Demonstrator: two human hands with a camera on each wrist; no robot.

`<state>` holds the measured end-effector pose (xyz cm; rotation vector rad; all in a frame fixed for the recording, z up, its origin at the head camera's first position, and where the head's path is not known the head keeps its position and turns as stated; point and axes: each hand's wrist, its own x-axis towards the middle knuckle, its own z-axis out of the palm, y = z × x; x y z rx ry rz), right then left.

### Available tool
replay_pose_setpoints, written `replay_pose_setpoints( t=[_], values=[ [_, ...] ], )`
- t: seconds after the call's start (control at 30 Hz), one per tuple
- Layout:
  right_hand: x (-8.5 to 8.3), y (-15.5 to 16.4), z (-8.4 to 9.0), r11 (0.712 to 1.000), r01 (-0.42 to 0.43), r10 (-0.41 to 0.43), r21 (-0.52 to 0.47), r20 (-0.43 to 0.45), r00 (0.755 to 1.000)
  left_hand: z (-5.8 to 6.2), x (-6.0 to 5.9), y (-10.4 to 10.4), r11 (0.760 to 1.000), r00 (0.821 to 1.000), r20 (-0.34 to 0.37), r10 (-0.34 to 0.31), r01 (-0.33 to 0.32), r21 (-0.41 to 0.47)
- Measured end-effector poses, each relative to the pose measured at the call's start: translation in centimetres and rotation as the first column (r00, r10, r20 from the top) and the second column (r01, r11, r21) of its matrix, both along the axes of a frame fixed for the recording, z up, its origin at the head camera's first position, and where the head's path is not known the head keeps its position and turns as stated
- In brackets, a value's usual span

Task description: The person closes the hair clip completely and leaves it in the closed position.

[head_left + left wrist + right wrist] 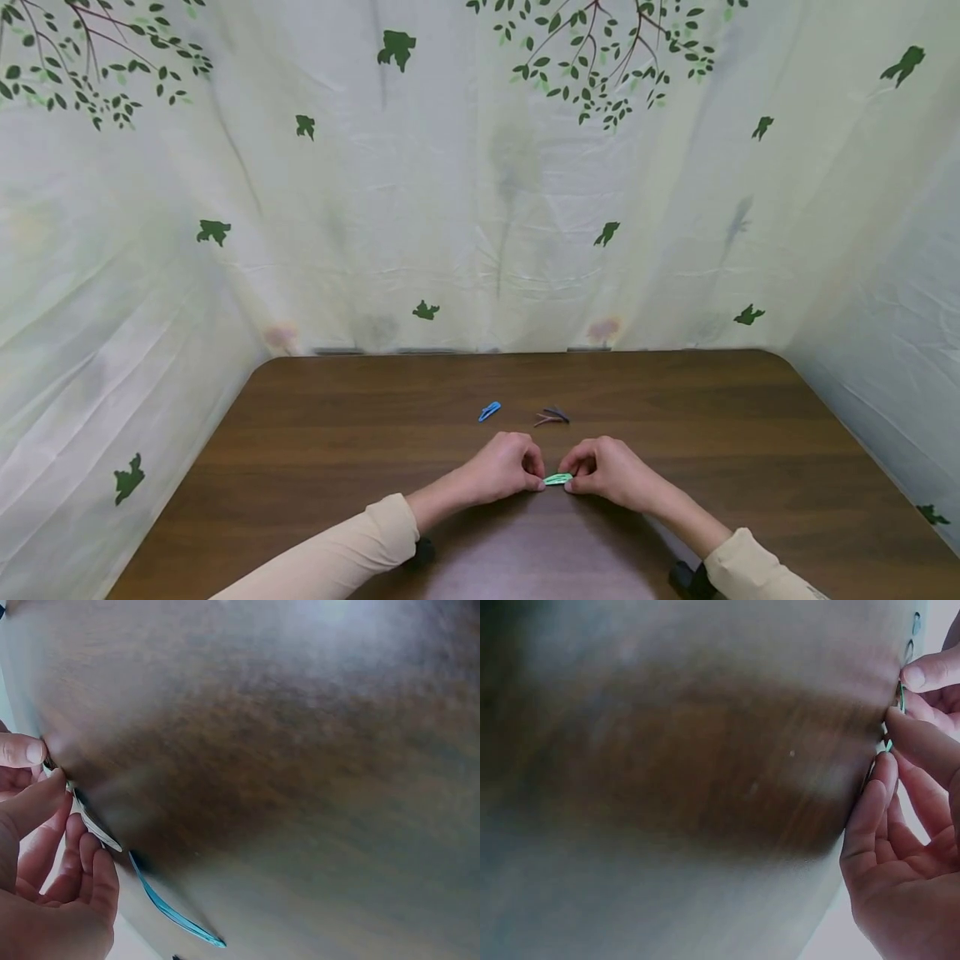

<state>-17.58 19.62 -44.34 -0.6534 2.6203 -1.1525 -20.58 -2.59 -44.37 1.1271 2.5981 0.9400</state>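
Note:
A small green hair clip (557, 479) lies low over the table between both hands in the head view. My left hand (504, 468) pinches its left end with thumb and forefinger. At the other end my right hand (617, 473) pinches it the same way. The fingertips cover much of the clip, and only a green sliver (889, 745) shows in the right wrist view. Just beyond the hands lie a blue hair clip (489, 411) and, to its right, a pair of slim dark and pinkish-brown clips (553, 417) close together.
The brown wooden table (337, 442) reaches back to a pale curtain (450, 183) printed with green leaves and branches. More pale cloth hangs along the left and right sides. A dark band or device sits under each sleeve cuff.

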Motion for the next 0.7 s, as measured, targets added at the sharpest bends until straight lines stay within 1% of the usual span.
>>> replay_pose_setpoints(
  t=[0.07,0.27,0.37,0.43,0.57,0.7],
  values=[
    [0.0,0.0,0.0,1.000,0.000,0.000,-0.004,-0.002,1.000,0.1,0.0,-0.1,1.000,1.000,-0.001,-0.002,0.002,-0.001],
    [0.0,0.2,0.0,1.000,0.001,-0.001,-0.015,-0.008,1.000,0.6,-0.2,-0.4,1.000,1.000,0.025,-0.010,0.010,-0.015],
    [0.0,0.4,0.1,1.000,0.003,-0.003,-0.027,0.003,1.000,0.7,-0.4,-0.7,1.000,0.999,0.036,-0.005,0.005,0.009],
    [-0.1,0.5,0.3,0.999,0.012,-0.012,-0.033,0.008,1.000,0.7,-0.6,-0.9,0.999,0.999,0.038,0.011,-0.013,0.040],
    [-0.4,0.7,0.6,0.998,0.048,-0.049,-0.036,-0.012,0.999,1.0,-1.1,-1.3,0.994,0.997,0.038,0.069,-0.072,0.088],
    [-0.8,0.8,1.0,0.994,0.100,-0.101,-0.035,-0.041,0.994,1.3,-1.7,-1.5,0.987,0.992,0.032,0.123,-0.126,0.103]
  ],
)
